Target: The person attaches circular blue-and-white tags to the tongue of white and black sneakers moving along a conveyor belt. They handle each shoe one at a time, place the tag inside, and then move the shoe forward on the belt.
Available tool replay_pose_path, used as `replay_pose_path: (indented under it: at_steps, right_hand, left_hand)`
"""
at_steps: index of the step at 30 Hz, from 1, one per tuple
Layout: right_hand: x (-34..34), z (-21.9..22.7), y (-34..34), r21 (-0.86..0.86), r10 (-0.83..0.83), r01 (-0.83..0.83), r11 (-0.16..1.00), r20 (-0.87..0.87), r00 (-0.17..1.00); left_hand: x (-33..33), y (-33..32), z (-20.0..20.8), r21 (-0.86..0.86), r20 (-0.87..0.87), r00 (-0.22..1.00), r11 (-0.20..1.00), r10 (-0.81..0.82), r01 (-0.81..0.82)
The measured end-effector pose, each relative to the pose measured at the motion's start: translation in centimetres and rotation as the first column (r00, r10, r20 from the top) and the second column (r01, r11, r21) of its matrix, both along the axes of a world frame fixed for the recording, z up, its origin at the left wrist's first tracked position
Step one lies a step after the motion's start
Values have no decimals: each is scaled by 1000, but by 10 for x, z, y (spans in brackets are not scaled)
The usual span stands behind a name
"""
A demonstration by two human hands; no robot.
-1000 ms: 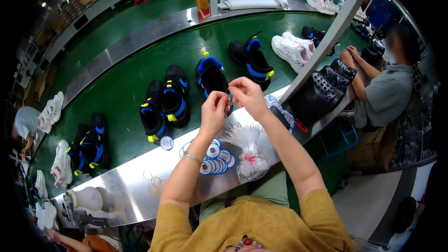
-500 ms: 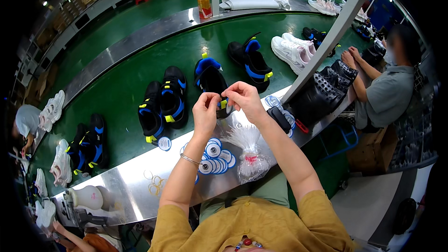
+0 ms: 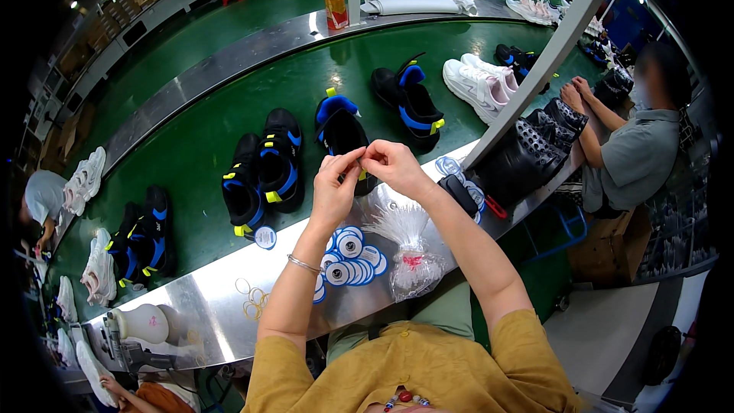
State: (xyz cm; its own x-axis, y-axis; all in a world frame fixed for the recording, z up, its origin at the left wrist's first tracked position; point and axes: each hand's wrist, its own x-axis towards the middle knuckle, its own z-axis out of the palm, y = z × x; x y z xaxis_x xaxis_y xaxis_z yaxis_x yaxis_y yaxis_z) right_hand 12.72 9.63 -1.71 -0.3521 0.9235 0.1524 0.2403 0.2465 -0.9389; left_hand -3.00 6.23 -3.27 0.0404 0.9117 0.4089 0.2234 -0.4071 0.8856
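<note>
Where left hand (image 3: 332, 190) and right hand (image 3: 399, 171) meet, each grip is a narrow pinch; contents, if any, too small to tell. Black-and-blue shoe (image 3: 341, 128) sits just beyond on green table (image 3: 195, 154), long axis pointing away, near end partly hidden. Left hand looks slightly nearer its opening.

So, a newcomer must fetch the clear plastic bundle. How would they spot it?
Find the metal ledge beside the green belt. Between the forearms, right of the round tags, lies the clear plastic bundle. Unlike those flat tags, it fans into fine strands, with a red mark.
</note>
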Motion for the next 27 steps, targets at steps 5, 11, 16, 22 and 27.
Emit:
replay_pose_path:
  at_steps: [5, 11, 16, 22, 27]
  right_hand:
    - [18, 9, 7, -61, 105, -101, 993, 78, 991]
    - [27, 3, 11, -117, 96, -99, 988, -34, 995]
    - [32, 8, 19, -113, 128, -132, 985, -46, 991]
    - [32, 21, 49, 123, -101, 92, 988, 69, 992]
    - [2, 20, 97, 574, -339, 113, 811, 302, 891]
  left_hand:
    - [2, 2, 0, -29, -8, 999, 999, -40, 40]
    - [13, 13, -4, -119, 107, 992, 990, -65, 77]
    - [19, 20, -4, -224, 237, 971, 970, -40, 95]
    - [-14, 67, 13, -7, 27, 954, 955, 297, -297]
    - [-24, 127, 18, -86, 1, 975, 972, 221, -220]
